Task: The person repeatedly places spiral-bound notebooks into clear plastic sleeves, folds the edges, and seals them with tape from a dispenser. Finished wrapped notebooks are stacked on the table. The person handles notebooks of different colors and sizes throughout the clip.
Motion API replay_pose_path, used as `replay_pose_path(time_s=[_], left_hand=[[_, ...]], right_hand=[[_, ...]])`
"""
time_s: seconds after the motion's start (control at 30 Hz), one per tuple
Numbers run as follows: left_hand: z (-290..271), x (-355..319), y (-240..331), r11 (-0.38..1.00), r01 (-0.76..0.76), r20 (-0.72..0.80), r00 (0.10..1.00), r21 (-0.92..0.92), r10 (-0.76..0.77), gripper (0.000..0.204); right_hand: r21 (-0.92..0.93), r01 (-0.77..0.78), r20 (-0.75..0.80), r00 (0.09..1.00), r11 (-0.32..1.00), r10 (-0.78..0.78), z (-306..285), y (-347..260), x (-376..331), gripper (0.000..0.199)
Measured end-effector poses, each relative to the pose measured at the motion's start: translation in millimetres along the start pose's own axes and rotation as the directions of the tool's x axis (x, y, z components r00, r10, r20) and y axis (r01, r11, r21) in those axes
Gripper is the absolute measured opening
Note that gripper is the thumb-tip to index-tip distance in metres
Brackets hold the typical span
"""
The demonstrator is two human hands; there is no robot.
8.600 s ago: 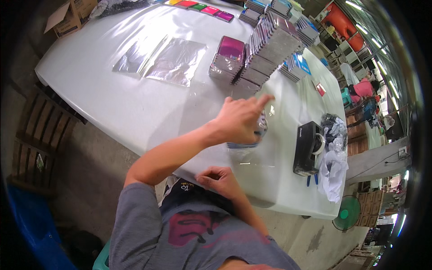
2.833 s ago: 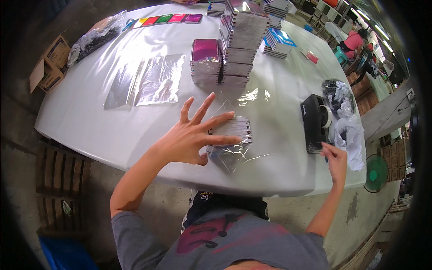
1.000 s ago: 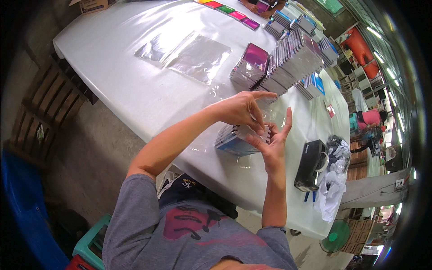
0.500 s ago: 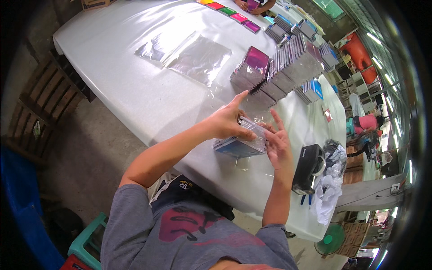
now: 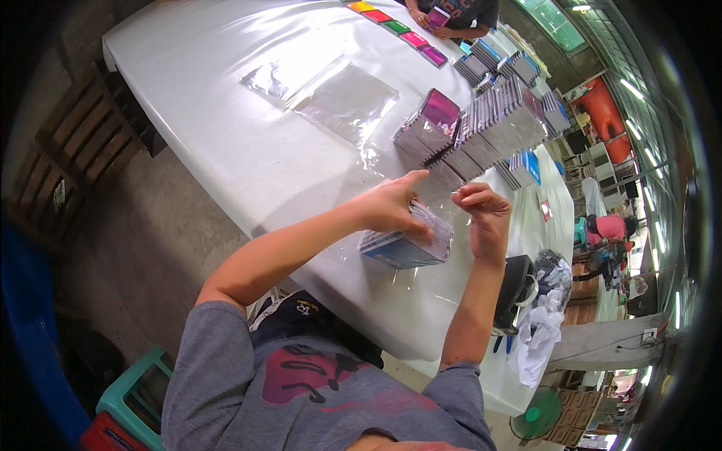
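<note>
The left hand (image 5: 391, 207) rests on top of the bundle (image 5: 406, 244), a short stack of thin cases in clear wrap lying on the white table (image 5: 226, 135) near its front edge. Its fingers are curled loosely over the bundle's upper edge, thumb stretched toward the far side, pressing down rather than gripping round it. The right hand (image 5: 481, 218) stands just beside the bundle's right end, held upright with the fingertips drawn together in a pinch at the top; a strip of clear film seems to be between them, though it is too thin to be sure.

Half a second ago both hands were on the bundle, the right palm flat against its right end; now the right hand has lifted clear and closed into the pinch, while the left has stayed on top. The bundle lies in much the same place, just nearer the person than the stacks (image 5: 481, 128) of like cases, one of which has a purple cover up.

Farther out on the table lie flat clear bags (image 5: 338, 94). At the far end another person's hands (image 5: 432, 22) hold a purple case beside a row of coloured cards (image 5: 398, 26). To the right of the right forearm sits a black dispenser (image 5: 515, 282), with crumpled plastic (image 5: 545, 316) beyond it
</note>
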State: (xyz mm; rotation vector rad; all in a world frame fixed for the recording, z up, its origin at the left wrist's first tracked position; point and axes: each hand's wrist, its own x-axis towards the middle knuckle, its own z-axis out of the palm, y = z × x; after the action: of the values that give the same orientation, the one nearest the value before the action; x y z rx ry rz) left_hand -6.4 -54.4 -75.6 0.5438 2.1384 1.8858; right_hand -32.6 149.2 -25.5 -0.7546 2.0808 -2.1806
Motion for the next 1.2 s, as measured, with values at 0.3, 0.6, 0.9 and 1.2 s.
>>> replay_pose_path(time_s=[0.3,0.6,0.9,1.2], left_hand=[[2.0,3.7,-6.2,0.999,-0.024,-0.043,0.999,0.036,0.026,0.073],[-2.0,10.4,19.2,0.979,0.078,-0.186,0.982,0.190,-0.042,0.040],[-9.5,-0.7,6.3,0.999,0.026,-0.060,0.998,0.021,-0.025,0.033],[7.0,-4.7,10.3,0.862,-0.171,-0.222,0.926,0.477,0.307,0.010]], right_hand=[[-0.248,-0.296,0.069,0.944,0.923,0.321,0.9,-16.4,-31.8,0.096],[-0.081,-0.474,-0.096,0.879,0.877,0.467,10.6,20.0,-42.9,0.037],[-0.121,-0.430,-0.103,0.902,0.895,0.420,11.4,16.3,-35.8,0.017],[-0.224,-0.378,-0.064,0.925,0.898,0.374,17.5,5.4,-33.7,0.015]])
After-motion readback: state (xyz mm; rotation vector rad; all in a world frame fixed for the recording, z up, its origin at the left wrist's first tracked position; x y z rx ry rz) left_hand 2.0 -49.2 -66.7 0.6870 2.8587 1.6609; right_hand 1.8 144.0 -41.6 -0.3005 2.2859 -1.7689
